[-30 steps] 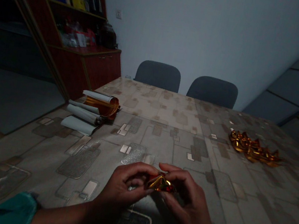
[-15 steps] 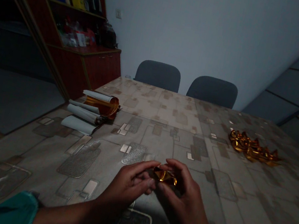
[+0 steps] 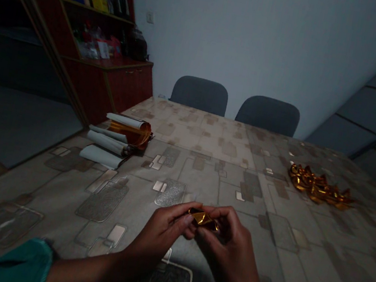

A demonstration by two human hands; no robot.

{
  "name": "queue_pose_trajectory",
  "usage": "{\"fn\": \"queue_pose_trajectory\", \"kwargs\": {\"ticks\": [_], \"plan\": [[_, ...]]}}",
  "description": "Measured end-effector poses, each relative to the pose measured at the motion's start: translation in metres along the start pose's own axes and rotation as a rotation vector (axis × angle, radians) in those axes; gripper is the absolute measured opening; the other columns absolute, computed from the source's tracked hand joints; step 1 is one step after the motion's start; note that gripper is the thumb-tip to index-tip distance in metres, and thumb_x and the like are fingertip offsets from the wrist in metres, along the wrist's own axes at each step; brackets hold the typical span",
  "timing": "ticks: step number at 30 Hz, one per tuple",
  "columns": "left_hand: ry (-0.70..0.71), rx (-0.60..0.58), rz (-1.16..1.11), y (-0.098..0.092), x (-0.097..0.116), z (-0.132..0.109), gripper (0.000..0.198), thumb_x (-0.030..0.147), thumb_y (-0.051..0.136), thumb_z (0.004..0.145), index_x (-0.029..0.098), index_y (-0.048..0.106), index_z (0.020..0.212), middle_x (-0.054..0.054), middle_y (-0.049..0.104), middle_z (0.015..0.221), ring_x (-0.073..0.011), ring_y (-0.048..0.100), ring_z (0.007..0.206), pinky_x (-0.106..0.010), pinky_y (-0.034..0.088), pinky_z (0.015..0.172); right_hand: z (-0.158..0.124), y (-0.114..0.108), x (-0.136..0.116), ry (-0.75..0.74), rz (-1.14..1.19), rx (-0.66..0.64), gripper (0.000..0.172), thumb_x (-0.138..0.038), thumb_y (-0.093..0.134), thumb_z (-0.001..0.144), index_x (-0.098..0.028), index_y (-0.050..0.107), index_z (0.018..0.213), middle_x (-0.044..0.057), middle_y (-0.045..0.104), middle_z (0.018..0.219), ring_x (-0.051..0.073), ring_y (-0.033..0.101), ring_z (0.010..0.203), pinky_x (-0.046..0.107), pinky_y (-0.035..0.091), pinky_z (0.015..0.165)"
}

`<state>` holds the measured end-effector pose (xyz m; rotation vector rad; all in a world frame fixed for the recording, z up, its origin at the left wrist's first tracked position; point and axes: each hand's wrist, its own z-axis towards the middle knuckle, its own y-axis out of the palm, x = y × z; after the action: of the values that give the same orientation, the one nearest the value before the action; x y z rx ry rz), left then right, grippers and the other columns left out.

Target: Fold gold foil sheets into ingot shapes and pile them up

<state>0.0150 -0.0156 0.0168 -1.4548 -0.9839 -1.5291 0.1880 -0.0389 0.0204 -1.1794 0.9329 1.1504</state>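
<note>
Low in the centre of the frame, you are pinching a folded strip of gold foil [image 3: 202, 219] between your left hand [image 3: 157, 238] and your right hand [image 3: 226, 248], holding it over the table [image 3: 225, 178]. Your left hand is closed on the foil's left end, gripping it with the thumb and fingers, while your right hand is gripping the right end with its fingers curled over. The foil is shining a bright, mirror-like gold, narrow and sharply creased along its folds, with darker shadow along its lower edge where your fingers are meeting it. A teal sleeve [image 3: 5, 262] is covering your left arm at the lower left corner.

Left of your hands, several white paper rolls [image 3: 105, 142] are lying beside a curled sheet showing gold foil [image 3: 128, 130]. Toward the right edge, a heap of crumpled gold foil pieces [image 3: 319, 186] is sitting well apart from your hands. Two dark grey chairs [image 3: 199, 94] are standing beyond the far edge, and a reddish-brown shelf unit [image 3: 125, 85] is filling the upper left.
</note>
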Motion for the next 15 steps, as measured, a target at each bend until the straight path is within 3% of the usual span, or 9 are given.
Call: {"fn": "queue_pose_trajectory", "kwargs": {"ticks": [7,15], "plan": [[-0.030,-0.021,-0.043,-0.0004,-0.0045,0.0013,0.037,0.036,0.054,0.096,0.014,0.066,0.122,-0.005,0.072,0.084,-0.0172,0.066,0.076,-0.031,0.053,0.077,0.0026,0.0006,-0.0024,0.004,-0.063,-0.007,0.016,-0.023,0.069,0.080,-0.022,0.059,0.091,0.006,0.074,0.090,0.021,0.071,0.080,0.033,0.055,0.069],[-0.137,-0.057,-0.215,-0.0020,-0.0041,0.0044,0.039,0.035,0.070,0.085,0.011,0.067,0.115,-0.008,0.071,0.086,-0.0171,0.064,0.078,-0.028,0.050,0.072,0.0028,-0.0015,-0.0082,0.048,-0.095,-0.031,0.014,-0.027,0.066,0.084,-0.022,0.058,0.095,0.003,0.070,0.080,0.018,0.066,0.067,0.030,0.050,0.060]]}}
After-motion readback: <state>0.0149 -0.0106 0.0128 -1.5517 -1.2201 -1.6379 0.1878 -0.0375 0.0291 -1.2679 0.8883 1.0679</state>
